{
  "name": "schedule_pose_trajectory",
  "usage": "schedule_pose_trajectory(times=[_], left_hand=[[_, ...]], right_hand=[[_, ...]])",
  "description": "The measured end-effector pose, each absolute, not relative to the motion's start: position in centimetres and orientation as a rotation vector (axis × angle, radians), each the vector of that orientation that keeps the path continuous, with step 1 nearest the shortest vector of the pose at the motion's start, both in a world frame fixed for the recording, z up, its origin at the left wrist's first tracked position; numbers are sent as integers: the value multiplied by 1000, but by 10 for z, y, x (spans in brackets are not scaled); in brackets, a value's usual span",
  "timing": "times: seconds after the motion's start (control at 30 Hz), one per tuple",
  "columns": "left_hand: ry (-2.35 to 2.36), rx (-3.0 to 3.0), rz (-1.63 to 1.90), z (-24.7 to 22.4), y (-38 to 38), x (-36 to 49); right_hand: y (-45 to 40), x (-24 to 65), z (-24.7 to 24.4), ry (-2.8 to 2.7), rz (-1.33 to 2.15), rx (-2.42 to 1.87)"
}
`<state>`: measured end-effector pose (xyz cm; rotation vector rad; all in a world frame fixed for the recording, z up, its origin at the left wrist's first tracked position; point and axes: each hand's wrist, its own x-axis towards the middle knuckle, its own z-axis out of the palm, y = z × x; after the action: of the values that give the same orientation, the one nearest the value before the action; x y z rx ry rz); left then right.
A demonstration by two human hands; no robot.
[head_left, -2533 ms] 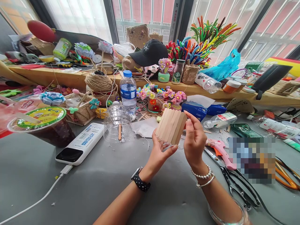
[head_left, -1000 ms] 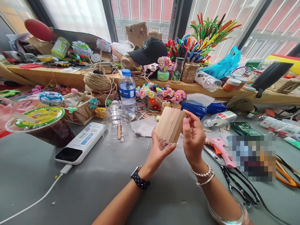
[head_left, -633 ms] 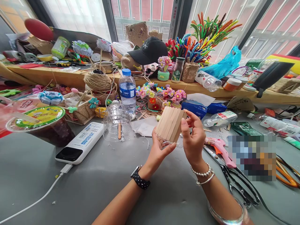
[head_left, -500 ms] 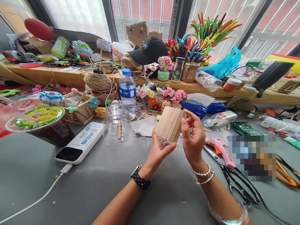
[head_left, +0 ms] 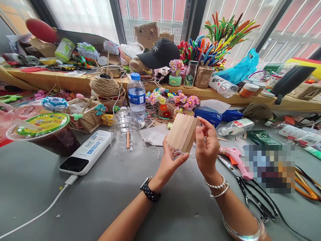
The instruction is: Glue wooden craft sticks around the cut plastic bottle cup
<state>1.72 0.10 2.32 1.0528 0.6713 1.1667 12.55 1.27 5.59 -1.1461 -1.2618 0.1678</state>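
Observation:
Over the grey table, my left hand [head_left: 168,164] grips a row of wooden craft sticks [head_left: 182,133] from below and the left, thumb along the lower edge. The sticks stand side by side, tilted, on a clear plastic piece whose lower rim shows beneath them. My right hand [head_left: 207,147] is at the right side of this piece, its fingers and thumb closed on the outermost stick. The far side of the piece and some of my left fingers are hidden. Just beyond lie loose craft sticks [head_left: 153,123] and white paper [head_left: 155,135].
A cut clear bottle [head_left: 125,130], power bank [head_left: 86,152] and drink cup [head_left: 54,137] stand left. On the right lie a pink glue gun [head_left: 237,160], black-handled scissors [head_left: 253,194] and a plastic bottle [head_left: 235,127]. Twine [head_left: 104,87] and a water bottle [head_left: 136,97] stand behind.
Almost nothing differs. Both hands keep the stick-covered piece in the same place, with only a very slight shift of the right fingers.

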Motion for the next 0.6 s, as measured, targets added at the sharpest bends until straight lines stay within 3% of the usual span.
schedule_pose_trajectory(times=[0.6], left_hand=[[668,1027,1182,19,2,18]], right_hand=[[11,125,59,-1295,121,-1184]])
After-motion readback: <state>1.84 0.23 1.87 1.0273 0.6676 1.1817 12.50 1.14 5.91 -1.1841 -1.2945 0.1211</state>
